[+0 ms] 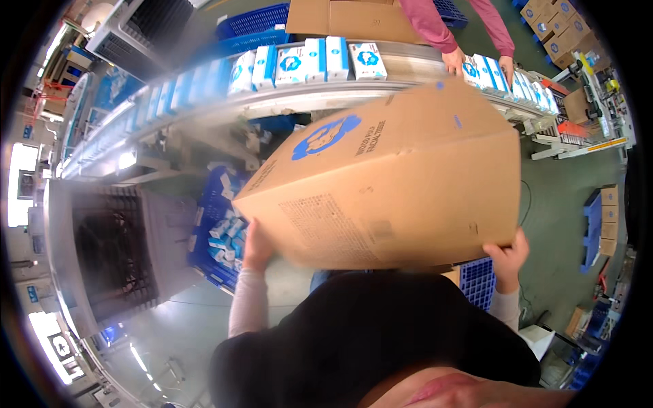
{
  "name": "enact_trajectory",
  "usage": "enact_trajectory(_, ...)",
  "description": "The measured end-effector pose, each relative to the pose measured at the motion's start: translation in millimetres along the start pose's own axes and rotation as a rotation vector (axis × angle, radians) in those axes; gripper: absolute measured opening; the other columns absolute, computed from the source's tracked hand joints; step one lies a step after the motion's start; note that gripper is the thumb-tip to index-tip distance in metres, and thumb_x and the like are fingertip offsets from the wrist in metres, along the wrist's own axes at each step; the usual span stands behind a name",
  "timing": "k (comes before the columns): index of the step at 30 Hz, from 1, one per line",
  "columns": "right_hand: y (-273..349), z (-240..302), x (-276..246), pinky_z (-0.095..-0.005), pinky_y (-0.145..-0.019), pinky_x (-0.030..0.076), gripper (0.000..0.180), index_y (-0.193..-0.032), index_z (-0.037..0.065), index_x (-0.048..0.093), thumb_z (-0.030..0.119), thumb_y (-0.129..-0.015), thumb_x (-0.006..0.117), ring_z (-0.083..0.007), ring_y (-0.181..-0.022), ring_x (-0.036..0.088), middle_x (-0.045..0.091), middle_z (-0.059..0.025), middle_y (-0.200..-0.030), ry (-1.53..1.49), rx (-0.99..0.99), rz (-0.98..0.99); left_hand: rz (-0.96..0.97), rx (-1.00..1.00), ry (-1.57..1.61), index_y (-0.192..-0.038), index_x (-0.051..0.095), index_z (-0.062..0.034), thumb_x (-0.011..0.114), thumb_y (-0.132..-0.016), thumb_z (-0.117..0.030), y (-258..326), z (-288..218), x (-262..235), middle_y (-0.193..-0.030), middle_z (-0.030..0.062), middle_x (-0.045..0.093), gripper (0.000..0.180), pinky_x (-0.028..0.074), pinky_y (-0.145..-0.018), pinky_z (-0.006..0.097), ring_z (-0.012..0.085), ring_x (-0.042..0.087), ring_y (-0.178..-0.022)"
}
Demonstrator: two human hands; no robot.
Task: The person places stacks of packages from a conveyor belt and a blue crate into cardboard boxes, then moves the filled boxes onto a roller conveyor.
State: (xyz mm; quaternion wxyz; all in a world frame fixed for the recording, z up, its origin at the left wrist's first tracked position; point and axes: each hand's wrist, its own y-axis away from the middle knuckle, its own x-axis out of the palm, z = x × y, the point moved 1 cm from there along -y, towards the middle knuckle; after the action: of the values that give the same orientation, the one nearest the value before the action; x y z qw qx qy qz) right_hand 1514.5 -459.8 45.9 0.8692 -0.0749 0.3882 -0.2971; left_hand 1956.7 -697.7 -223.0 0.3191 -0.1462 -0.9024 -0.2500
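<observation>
A large brown cardboard box [422,197] with a blue printed emblem is held up in front of my body, tilted. My left hand [257,246] grips its lower left edge. At its lower right corner, my right hand [509,257] clasps the cardboard, the thumb on the near face. Beyond the box runs a conveyor [408,70] carrying a row of white and blue tissue packs [291,66]. The box hides part of the conveyor's near side.
Across the conveyor, a co-worker's hands [454,61] touch tissue packs. An open carton [360,20] stands behind it. A blue crate [197,238] of loose packs is at my left, beside a large grey fan unit [112,251]. Stacked boxes [609,214] and a blue pallet [590,231] are at the right.
</observation>
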Motion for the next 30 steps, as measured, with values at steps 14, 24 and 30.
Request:
enact_trajectory(14, -16, 14, 126, -0.0296, -0.068, 0.051, 0.038, -0.112, 0.025, 0.063, 0.014, -0.076, 0.057, -0.0182, -0.085, 0.065, 0.066, 0.0018, -0.108, 0.582, -0.565, 0.566, 0.538, 0.974, -1.639, -0.125, 0.056, -0.0115, 0.063, -0.083, -0.026, -10, -69, 253, -0.134, 0.0076, 0.050, 0.045, 0.022, -0.108, 0.056, 0.0281, 0.038, -0.132)
enact_trajectory(24, 132, -63, 197, -0.0594, -0.102, 0.033, 0.067, -0.138, 0.031, 0.041, 0.009, -0.077, 0.061, -0.0256, -0.136, 0.030, 0.031, -0.0094, -0.147, 0.684, -0.182, 0.732, 0.344, 0.351, -1.663, -0.149, 0.005, -0.0099, 0.075, -0.065, -0.058, -57, -7, 102, -0.151, 0.0296, 0.001, 0.119, 0.019, -0.111, 0.052, 0.0486, 0.004, -0.138)
enact_trajectory(30, 132, -89, 238, -0.0600, -0.101, 0.033, 0.067, -0.136, 0.022, 0.045, 0.020, -0.072, 0.068, -0.0327, -0.137, 0.026, 0.019, -0.0105, -0.152, 0.674, 0.075, 0.555, 0.393, 0.364, -2.000, -0.128, 0.054, -0.0255, 0.082, -0.060, -0.027, -6, 36, 185, -0.153, 0.0098, 0.014, 0.073, 0.023, -0.096, 0.076, 0.0508, 0.001, -0.138)
